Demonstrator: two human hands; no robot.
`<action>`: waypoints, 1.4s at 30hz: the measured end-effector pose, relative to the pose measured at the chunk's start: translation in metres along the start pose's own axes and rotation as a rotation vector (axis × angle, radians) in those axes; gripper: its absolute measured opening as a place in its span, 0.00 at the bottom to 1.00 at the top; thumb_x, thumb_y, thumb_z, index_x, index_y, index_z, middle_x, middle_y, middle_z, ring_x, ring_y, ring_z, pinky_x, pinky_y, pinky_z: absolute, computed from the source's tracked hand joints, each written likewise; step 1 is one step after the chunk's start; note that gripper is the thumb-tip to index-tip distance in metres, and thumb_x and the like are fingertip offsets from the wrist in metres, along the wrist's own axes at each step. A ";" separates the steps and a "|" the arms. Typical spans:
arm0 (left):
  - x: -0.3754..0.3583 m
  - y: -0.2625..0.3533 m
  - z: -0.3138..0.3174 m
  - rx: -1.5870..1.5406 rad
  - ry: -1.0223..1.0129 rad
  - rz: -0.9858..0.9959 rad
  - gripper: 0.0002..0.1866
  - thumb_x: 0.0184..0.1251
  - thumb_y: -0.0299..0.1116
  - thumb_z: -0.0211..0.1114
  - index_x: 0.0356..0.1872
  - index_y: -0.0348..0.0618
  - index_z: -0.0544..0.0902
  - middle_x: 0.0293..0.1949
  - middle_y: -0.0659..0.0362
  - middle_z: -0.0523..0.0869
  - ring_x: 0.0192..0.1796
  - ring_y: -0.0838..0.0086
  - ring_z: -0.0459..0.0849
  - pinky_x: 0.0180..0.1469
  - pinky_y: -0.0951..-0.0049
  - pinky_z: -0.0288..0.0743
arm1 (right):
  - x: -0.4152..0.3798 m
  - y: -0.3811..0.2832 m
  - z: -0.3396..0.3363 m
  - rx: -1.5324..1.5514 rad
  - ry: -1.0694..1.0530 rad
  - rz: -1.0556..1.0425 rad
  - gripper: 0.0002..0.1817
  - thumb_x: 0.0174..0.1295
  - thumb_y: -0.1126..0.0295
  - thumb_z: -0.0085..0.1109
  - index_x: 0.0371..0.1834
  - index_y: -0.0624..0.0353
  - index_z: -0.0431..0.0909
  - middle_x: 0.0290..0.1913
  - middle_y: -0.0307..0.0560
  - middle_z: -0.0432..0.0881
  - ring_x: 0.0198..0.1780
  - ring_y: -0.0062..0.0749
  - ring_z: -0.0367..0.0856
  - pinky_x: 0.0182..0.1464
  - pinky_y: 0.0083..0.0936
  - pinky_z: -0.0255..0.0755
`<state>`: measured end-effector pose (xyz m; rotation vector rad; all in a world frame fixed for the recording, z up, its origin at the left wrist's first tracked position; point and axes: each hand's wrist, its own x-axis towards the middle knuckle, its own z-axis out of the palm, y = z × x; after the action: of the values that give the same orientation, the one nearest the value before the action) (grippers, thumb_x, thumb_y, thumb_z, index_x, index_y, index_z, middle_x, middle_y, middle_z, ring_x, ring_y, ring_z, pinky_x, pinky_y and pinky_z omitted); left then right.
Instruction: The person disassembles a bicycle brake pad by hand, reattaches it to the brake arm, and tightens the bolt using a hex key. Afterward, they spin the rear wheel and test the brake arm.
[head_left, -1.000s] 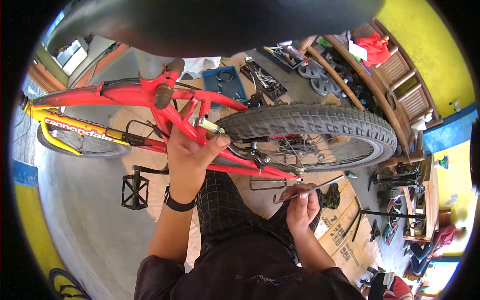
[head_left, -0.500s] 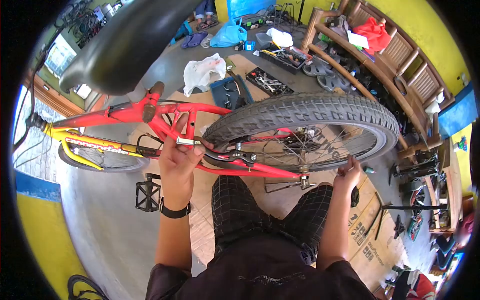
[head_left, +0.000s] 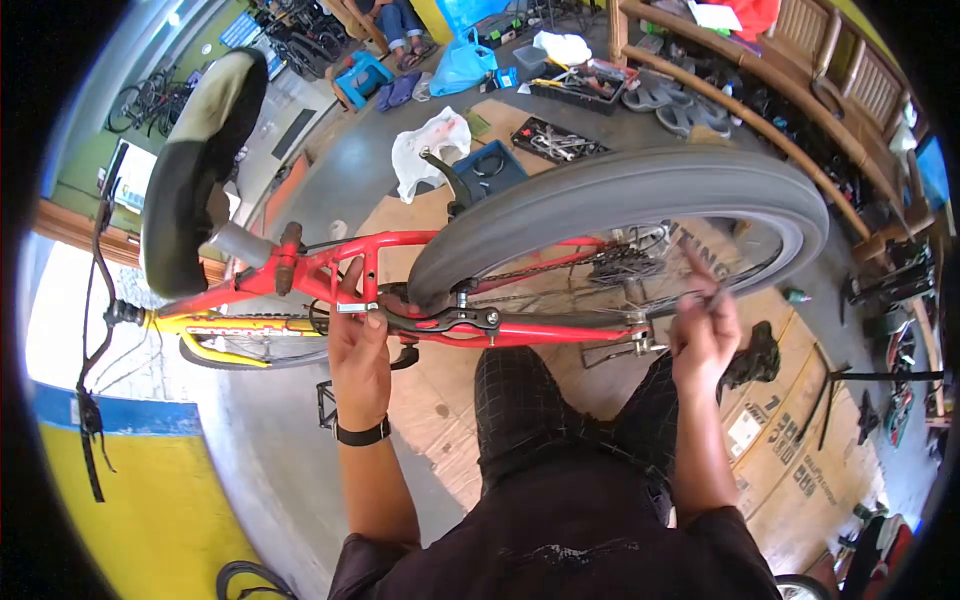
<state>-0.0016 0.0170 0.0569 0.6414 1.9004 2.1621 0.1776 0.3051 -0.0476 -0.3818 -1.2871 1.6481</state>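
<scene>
A red and yellow bicycle (head_left: pixel 400 240) lies tilted across the view in front of my legs. My left hand (head_left: pixel 360 365) is closed on the black rear brake arm (head_left: pixel 430 322), thumb in front and fingers behind the red frame. A small silver piece (head_left: pixel 357 308) sits just above that thumb. The rear wheel's tyre (head_left: pixel 620 185) has its tread smeared by spinning. My right hand (head_left: pixel 705 335) is at the near side of the rim, holding nothing, its index finger stretched up toward the spokes and the other fingers curled. The chain and sprockets (head_left: pixel 625 262) show behind the spokes.
Cardboard (head_left: pixel 780 400) covers the floor under the bicycle. Beyond the wheel are a blue tray (head_left: pixel 510 175), a black tool tray (head_left: pixel 560 140), a white cloth (head_left: pixel 430 145) and a blue bag (head_left: pixel 463 68). A bamboo bench (head_left: pixel 770 65) stands right. Another person's legs (head_left: pixel 400 28) are at the back.
The wheel's tread and spokes, sharp before, are now blurred by spinning. My right index finger has stretched out toward the spokes. My left hand stays at the brake arm while the view has shifted.
</scene>
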 end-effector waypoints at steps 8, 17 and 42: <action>-0.002 0.000 -0.002 0.002 -0.011 0.009 0.38 0.74 0.40 0.65 0.77 0.36 0.59 0.44 0.54 0.83 0.51 0.62 0.83 0.61 0.57 0.74 | -0.036 -0.021 0.025 -0.201 -0.590 -0.103 0.09 0.61 0.81 0.63 0.45 0.68 0.85 0.47 0.55 0.89 0.42 0.32 0.89 0.44 0.25 0.81; 0.000 -0.001 -0.001 0.016 0.010 0.001 0.35 0.76 0.39 0.63 0.76 0.35 0.59 0.47 0.52 0.83 0.50 0.62 0.85 0.61 0.59 0.75 | -0.061 -0.005 0.010 -0.116 -0.427 0.121 0.07 0.63 0.81 0.62 0.43 0.70 0.84 0.36 0.52 0.90 0.38 0.32 0.91 0.39 0.26 0.81; 0.002 -0.009 0.004 0.011 0.118 0.052 0.31 0.77 0.36 0.61 0.74 0.34 0.62 0.56 0.53 0.79 0.51 0.66 0.84 0.57 0.61 0.78 | -0.075 0.007 0.009 -0.010 -0.327 0.393 0.16 0.78 0.64 0.48 0.40 0.66 0.80 0.19 0.36 0.77 0.16 0.11 0.64 0.20 0.17 0.59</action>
<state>-0.0032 0.0232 0.0489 0.5838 1.9761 2.2702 0.2040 0.2384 -0.0728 -0.4013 -1.5324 2.1012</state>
